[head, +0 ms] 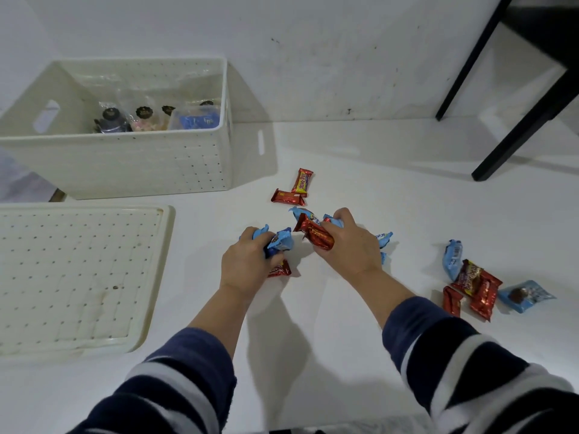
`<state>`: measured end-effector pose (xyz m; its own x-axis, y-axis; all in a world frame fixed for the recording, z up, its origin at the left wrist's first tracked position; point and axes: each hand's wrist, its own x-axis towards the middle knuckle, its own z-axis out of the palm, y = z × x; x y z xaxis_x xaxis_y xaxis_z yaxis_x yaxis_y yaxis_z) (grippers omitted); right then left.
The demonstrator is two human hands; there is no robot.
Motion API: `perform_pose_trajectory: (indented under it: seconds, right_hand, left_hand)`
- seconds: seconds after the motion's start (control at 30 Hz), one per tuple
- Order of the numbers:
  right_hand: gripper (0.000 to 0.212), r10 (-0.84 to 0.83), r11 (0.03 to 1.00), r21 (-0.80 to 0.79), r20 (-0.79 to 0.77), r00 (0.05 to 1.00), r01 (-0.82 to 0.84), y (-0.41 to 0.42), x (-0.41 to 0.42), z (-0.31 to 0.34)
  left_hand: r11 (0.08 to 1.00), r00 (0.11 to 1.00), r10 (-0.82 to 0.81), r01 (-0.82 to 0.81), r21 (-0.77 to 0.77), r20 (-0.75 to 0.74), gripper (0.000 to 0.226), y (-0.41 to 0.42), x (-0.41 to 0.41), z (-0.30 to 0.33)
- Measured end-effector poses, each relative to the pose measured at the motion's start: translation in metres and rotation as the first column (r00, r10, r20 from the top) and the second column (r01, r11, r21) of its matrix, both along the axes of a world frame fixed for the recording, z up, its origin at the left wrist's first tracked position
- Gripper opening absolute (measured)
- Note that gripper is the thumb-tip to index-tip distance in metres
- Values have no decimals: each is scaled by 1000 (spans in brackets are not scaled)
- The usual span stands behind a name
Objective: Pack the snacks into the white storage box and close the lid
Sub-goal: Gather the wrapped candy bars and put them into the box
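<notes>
On the white bench (313, 324), the left grip (247, 264) clutches blue snack packets (279, 241) and the right grip (351, 242) clutches a red bar (316, 236), with the open white storage box (125, 158) at ten o'clock and its lid (75, 277) at nine.

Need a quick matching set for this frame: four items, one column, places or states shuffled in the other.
Items:
1. lid
2. box
3. left hand
4. right hand

States:
A. grips a red wrapper
B. open, bagged items inside
C. lies flat in front of the box
D. grips blue wrappers

Pairs: 1-C, 2-B, 3-D, 4-A
</notes>
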<state>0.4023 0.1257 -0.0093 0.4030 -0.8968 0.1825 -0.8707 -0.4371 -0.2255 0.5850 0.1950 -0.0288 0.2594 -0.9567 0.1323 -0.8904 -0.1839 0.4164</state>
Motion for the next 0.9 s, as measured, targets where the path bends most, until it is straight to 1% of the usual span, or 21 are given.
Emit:
perform_pose_trajectory:
  seconds: [0.13,0.23,0.3,0.37,0.47,0.53,0.67,0.8,0.9]
  right_hand:
    - [27,-11,1000,-3,-15,1000,11,8,-4,28]
    - [23,18,998,-64,5,1000,-18,13,-2,54]
    - [22,32,994,-105,31,999,-28,16,4,74]
    - [22,44,992,-117,46,998,-38,19,13,98]
    - [26,101,988,-124,68,993,-92,24,32,132]
    - [25,137,980,-157,73,988,-124,24,48,152]
    - [25,212,953,-233,60,975,-193,20,91,191]
    - [27,272,923,-295,43,961,-248,2,157,225]
    - [27,295,912,-301,9,955,-279,-18,220,243]
  left_hand:
    - [995,999,33,-29,-99,40,31,9,1,28]
    - [984,994,73,-58,-170,84,27,20,8,55]
    - [970,989,117,-96,-222,85,24,28,16,76]
    - [953,983,149,-113,-280,111,23,36,26,99]
    - [929,969,201,-141,-343,144,24,49,48,133]
    - [909,962,233,-164,-382,140,24,52,64,154]
    - [879,947,292,-212,-427,132,28,50,104,198]
    - [857,942,299,-195,-477,151,30,34,167,238]
    - [866,928,319,-204,-456,191,31,11,225,257]
